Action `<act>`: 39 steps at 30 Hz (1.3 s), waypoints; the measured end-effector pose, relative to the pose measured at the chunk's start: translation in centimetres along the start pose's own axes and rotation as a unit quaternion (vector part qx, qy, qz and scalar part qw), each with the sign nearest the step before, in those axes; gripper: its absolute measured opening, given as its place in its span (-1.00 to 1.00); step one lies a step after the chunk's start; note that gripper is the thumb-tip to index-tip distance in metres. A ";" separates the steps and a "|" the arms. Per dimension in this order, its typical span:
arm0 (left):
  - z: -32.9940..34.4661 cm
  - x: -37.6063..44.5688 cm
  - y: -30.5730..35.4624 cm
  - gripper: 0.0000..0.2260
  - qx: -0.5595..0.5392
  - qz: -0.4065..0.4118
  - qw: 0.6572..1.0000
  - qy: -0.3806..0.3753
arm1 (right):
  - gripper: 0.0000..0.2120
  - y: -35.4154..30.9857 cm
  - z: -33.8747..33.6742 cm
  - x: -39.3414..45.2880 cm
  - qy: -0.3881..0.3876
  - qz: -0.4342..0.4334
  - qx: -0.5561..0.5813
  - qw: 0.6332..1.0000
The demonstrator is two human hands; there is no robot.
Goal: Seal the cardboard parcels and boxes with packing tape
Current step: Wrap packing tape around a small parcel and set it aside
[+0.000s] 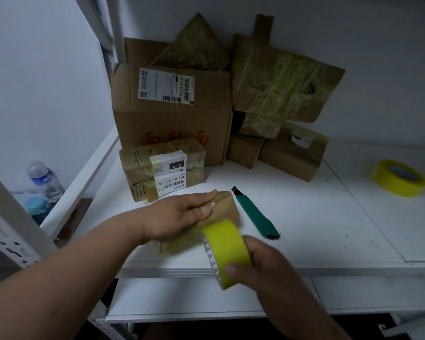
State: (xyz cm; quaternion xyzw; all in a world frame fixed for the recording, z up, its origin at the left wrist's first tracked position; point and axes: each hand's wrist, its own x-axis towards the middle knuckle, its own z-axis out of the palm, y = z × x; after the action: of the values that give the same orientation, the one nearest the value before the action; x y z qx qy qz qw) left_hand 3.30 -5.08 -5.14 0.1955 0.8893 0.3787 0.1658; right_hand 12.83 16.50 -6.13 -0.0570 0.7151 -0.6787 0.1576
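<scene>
Small parcel (227, 207) on shelf (304, 229), knife (255, 213) right, boxes (172, 114) behind

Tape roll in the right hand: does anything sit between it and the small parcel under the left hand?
Nothing visible does. The tape roll gripped by the right hand already reaches the small parcel, which the left hand presses flat. The green utility knife lies off to the right, clear of the path.

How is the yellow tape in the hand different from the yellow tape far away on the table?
The tape roll in the right hand stands on edge, gripped by the right hand, right against the small parcel. The spare tape roll lies flat on the white table, touched by nothing. The held roll shows its yellow outer band; the spare one shows its hollow core. Both are yellow packing tape.
</scene>
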 end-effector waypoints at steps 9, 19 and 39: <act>-2.3 0.1 0.6 -0.68 0.118 0.000 0.975 0.187 | -0.48 -3.7 -0.2 4.4 0.054 -0.047 -0.094 0.993; -1.2 -1.6 -2.7 -0.42 0.158 0.040 0.983 0.084 | -0.48 -5.4 1.0 6.4 0.032 -0.053 -0.097 0.993; -0.7 -3.2 -2.0 -0.69 -0.208 -0.044 0.971 0.106 | -0.66 -2.5 -1.3 2.3 0.041 -0.059 -0.043 0.996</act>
State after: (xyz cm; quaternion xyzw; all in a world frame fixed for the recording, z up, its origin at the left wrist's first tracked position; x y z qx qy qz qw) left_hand 5.37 -8.25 -5.67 0.0760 0.8112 0.5664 0.1239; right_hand 9.94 16.84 -3.98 -0.0783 0.7450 -0.6569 0.0851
